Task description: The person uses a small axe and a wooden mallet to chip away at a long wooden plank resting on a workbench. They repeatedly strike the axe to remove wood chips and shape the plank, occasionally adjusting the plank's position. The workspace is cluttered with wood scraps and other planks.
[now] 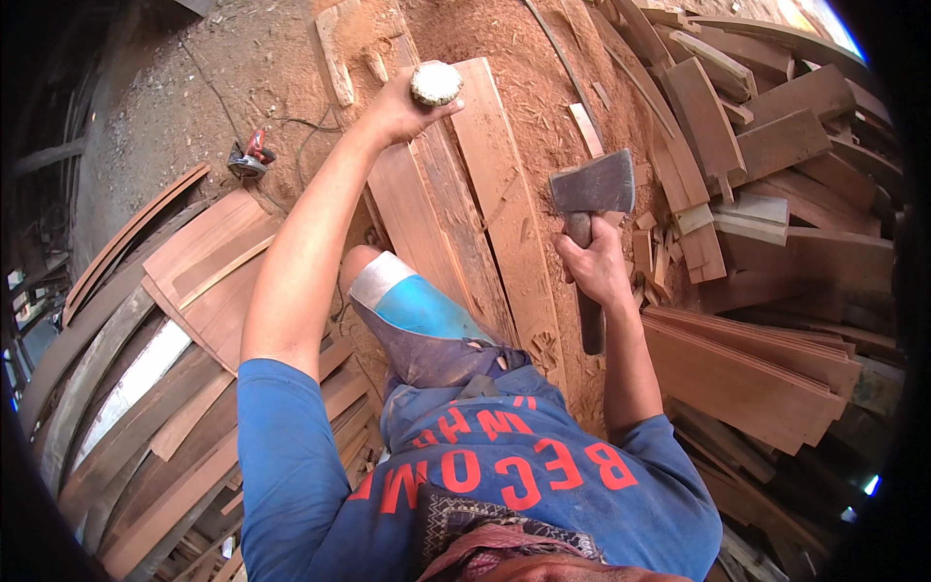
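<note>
My right hand [598, 260] grips a hatchet [592, 184] close under its head. The dark steel blade points away from me, and the wooden handle hangs down below my fist. Held out ahead, my left hand [396, 112] is closed round a piece of wood [436, 83] with a pale, rough, round end facing up. The rest of that piece is hidden below its end and my hand. Beneath and between my hands lie long reddish-brown boards [504, 194], one with a rough dark edge.
Boards are heaped at the right [786, 155], with a thin stack [747, 373] nearer me. More planks [213, 262] lean at the left. A red circular saw [250, 157] with a cord sits on the ground at the far left. Sawdust and chips [524, 87] cover the ground ahead.
</note>
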{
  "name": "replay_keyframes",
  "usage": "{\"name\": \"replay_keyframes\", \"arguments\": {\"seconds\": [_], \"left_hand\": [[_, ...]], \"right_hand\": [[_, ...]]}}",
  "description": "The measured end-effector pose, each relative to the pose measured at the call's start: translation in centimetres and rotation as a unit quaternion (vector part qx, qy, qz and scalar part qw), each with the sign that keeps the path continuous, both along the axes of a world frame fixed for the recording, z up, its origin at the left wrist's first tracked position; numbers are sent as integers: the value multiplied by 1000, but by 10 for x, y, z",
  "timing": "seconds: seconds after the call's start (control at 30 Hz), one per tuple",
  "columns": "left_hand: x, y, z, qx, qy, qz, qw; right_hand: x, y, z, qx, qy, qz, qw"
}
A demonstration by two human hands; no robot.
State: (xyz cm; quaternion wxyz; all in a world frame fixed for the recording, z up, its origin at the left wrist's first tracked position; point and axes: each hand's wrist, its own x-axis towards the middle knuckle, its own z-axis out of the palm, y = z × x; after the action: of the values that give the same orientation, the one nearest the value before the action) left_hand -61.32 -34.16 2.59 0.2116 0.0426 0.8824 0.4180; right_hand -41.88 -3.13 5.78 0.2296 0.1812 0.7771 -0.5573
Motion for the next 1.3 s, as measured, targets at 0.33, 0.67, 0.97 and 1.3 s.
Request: {"name": "replay_keyframes", "arguments": {"seconds": [0.33, 0.67, 0.97, 1.3], "left_hand": [[6, 2, 3, -66, 6, -4, 998], [8, -23, 43, -11, -30, 30, 999], [5, 0, -17, -22, 5, 2, 1000], [4, -1, -19, -34, 8, 35, 999]], "right_hand": [[-59, -6, 60, 4, 120, -15, 993], [-84, -21, 92, -60, 203, -70, 975], [-63, -8, 80, -38, 144, -73, 986], [-74, -9, 86, -42, 185, -88, 978]]}}
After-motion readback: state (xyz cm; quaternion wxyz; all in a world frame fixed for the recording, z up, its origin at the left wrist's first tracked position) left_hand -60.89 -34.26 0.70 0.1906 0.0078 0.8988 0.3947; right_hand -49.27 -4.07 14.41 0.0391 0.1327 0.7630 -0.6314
